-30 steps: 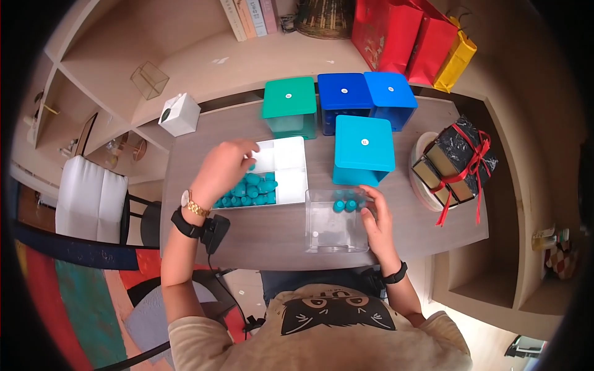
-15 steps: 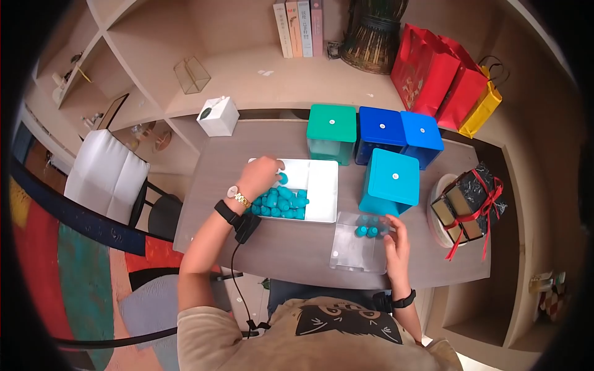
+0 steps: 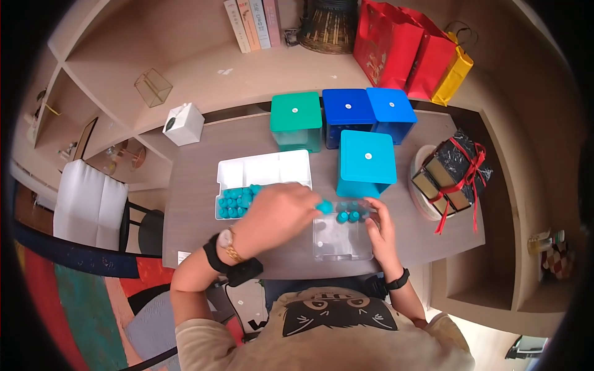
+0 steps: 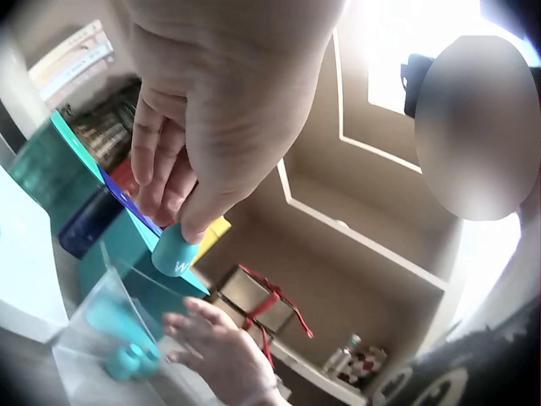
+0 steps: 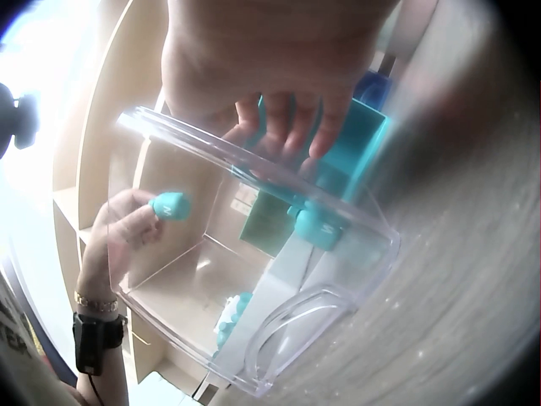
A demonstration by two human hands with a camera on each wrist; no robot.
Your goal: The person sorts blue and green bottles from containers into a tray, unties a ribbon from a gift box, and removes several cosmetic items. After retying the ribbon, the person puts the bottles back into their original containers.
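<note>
My left hand [image 3: 281, 213] pinches a small teal bottle-shaped piece [image 3: 324, 206] between thumb and fingertips. In the left wrist view, a white W shows on this teal piece [image 4: 175, 252]. It is held at the left rim of a clear plastic bin [image 3: 340, 247]. Several similar teal pieces [image 3: 353, 216] stand at the bin's back right. My right hand [image 3: 385, 238] lies along the bin's right side, fingers extended and thumb apart. Left of the bin is a white compartment tray [image 3: 263, 168] with a heap of teal pieces [image 3: 232, 204], partly covered by my left hand.
A teal-lidded box [image 3: 366, 157] stands right behind the bin. Further back are a green-lidded box [image 3: 296, 114] and two blue-lidded boxes [image 3: 348, 108]. Ribbon-tied boxes [image 3: 455, 170] lie on the right, and a white cube box [image 3: 184, 123] sits at the back left.
My left hand has lifted a teal piece out of the tray and carried it right to the clear bin. The right hand stays beside the bin. The head view has shifted.
</note>
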